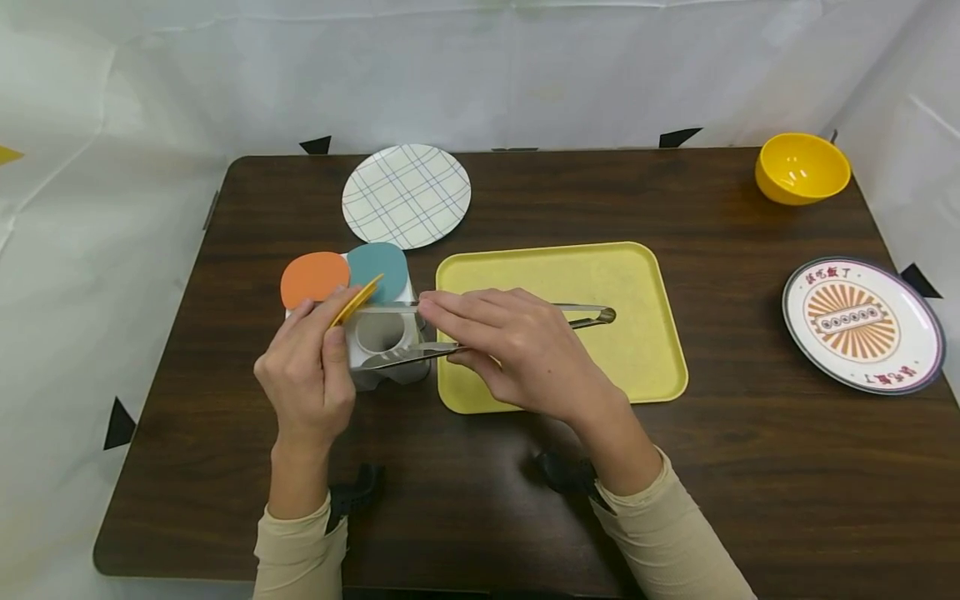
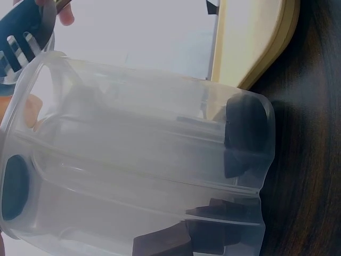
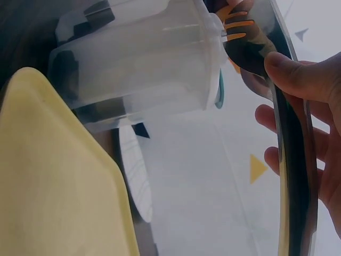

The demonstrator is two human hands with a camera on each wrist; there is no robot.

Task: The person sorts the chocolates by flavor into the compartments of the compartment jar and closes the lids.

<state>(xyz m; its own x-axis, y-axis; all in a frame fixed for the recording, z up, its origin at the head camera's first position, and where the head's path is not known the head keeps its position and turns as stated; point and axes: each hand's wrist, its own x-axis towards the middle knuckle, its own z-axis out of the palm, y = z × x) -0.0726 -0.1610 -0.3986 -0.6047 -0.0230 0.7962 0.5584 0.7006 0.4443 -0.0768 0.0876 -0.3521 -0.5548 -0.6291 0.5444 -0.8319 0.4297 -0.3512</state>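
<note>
— Two hands at work; holdings?
— Left hand [image 1: 307, 379]: pinching yellow disc [image 1: 357, 300] between thumb and fingers, edge-on over the holder. Right hand [image 1: 510, 350]: fingers curled round metal tongs [image 1: 480, 327], arms apart, slotted tips reaching the holder's rim.
— Container entries?
— Clear plastic holder [image 1: 384, 342]: on dark wooden table [image 1: 750, 467], left of centre, just beside the tray; several compartments, one round well seen empty from above. Orange disc [image 1: 314, 277] and teal disc [image 1: 378, 270] at its far side, upright or lying cannot be told. Yellow tray [image 1: 637, 350]: centre of table, tongs' hinge end over it, otherwise bare. Yellow bowl [image 1: 801, 167]: far right corner, nothing seen inside.
— Plates?
— Checked plate [image 1: 407, 196]: far side, behind holder. Patterned plate [image 1: 862, 324]: right edge, orange sunburst.
— Legible writing?
— Characters printed along patterned plate's rim; too small to read.
</note>
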